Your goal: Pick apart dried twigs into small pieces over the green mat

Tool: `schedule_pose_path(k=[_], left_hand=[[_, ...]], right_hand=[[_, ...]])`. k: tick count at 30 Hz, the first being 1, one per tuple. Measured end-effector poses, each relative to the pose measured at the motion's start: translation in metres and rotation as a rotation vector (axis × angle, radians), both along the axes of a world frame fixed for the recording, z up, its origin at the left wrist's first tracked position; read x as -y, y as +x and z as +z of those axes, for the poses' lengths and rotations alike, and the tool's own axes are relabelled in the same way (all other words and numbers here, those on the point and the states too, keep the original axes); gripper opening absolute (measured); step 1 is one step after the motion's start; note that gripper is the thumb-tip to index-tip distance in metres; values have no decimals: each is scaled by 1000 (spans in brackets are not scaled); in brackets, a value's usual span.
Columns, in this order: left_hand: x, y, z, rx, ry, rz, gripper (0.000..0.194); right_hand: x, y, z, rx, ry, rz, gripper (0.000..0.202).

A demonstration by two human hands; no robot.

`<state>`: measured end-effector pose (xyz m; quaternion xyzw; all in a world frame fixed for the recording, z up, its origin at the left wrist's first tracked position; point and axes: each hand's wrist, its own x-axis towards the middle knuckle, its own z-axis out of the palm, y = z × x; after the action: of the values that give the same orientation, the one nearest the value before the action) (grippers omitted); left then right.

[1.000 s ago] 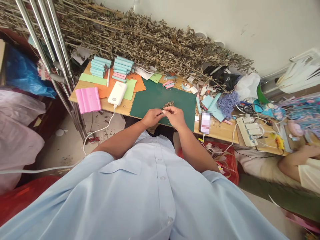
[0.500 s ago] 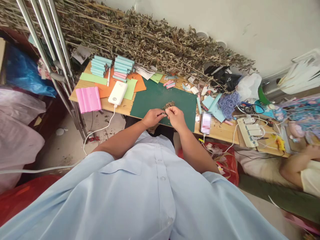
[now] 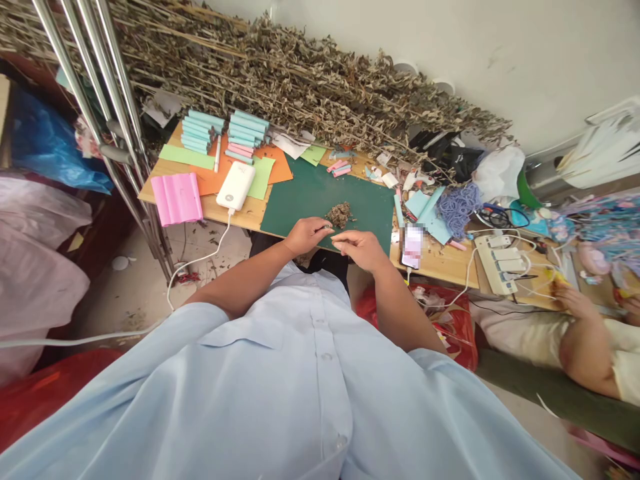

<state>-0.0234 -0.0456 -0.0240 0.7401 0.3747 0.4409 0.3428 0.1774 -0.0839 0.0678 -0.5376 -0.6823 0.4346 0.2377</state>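
Note:
My left hand (image 3: 306, 236) is closed in a pinch at the near edge of the green cutting mat (image 3: 300, 190). Something small and dark shows at its fingertips, too tiny to name. Just to its right is my right hand (image 3: 363, 249), thumb and forefinger brought together low over the mat's edge; whatever they hold, if anything, is hidden. A narrow gap separates the two sets of fingertips. Beyond them on the mat lies a small heap of crumbled dried leaves (image 3: 339, 215), touched by neither hand as far as I can see.
Dried leafy stalks (image 3: 310, 80) are piled along the back. Left on the table are blue paper rolls (image 3: 247, 127), a white power bank (image 3: 235, 185) and pink paper (image 3: 177, 199). To the right are a phone (image 3: 413, 247), purple yarn (image 3: 459, 208), a power strip (image 3: 495, 263) and a co-worker's hand (image 3: 575, 300).
My right hand has drawn away from the left fingertips, slightly right and nearer me, uncovering more of the leaf heap. The co-worker's hand has come to a yellow object at the far right.

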Motion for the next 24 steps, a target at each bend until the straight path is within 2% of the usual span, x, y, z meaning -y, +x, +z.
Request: schedule_pose_path(k=[4,6,9,15,19,24], left_hand=[[0,-1,-1,-17,-5,-6,31],[-1,-1,-3,-22,1,-19,30],[-1,-2,-3,-6,20,-30,28],[0,-2,-1,13,41,-49,29],[0,-2,-2,22,59,-51,37],[-2,-2,-5,-2,75,-41,45]], right_hand=[[4,-4,-9,77,255,-99,29],[4,-11,-11,131,365,-66,29],[5,-20,-9,248,434,32,29],[3,-27,-1,430,405,22,24],[-7,-31,5,543,322,18,21],[-13,-35,15,604,317,46,16]])
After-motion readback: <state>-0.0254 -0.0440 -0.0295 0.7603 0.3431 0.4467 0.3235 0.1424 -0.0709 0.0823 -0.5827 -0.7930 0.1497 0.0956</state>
